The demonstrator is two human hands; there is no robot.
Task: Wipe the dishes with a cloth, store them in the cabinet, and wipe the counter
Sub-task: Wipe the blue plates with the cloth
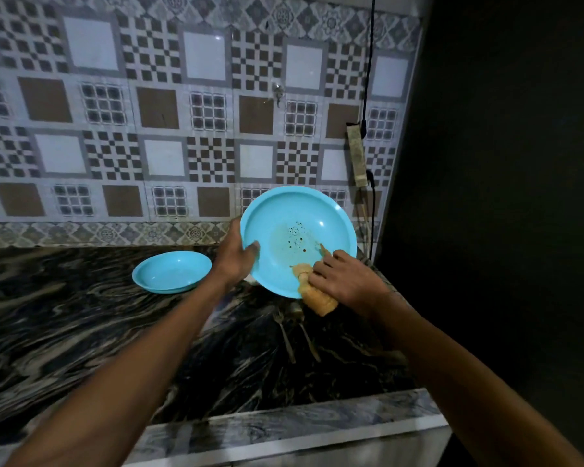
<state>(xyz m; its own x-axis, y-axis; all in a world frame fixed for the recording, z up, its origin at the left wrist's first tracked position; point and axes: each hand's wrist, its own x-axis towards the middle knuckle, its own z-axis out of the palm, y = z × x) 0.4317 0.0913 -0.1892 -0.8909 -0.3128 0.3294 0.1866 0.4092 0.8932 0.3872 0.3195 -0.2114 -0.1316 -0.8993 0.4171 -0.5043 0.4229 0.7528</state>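
Observation:
A light blue plate [297,227] is tilted up toward me above the counter, with brown stains and dark specks in its middle. My left hand [236,254] grips its left rim, thumb inside the plate. My right hand [343,279] holds a tan cloth [312,291] bunched against the plate's lower inside and rim. A second light blue plate [172,271] lies flat on the dark marbled counter [81,315] to the left.
A fork [284,335] and a spoon [305,332] lie on the counter below the raised plate. A patterned tile wall [182,112] rises behind. A power strip [357,156] with a black cable hangs on the wall at right. The counter's front edge [284,423] runs below.

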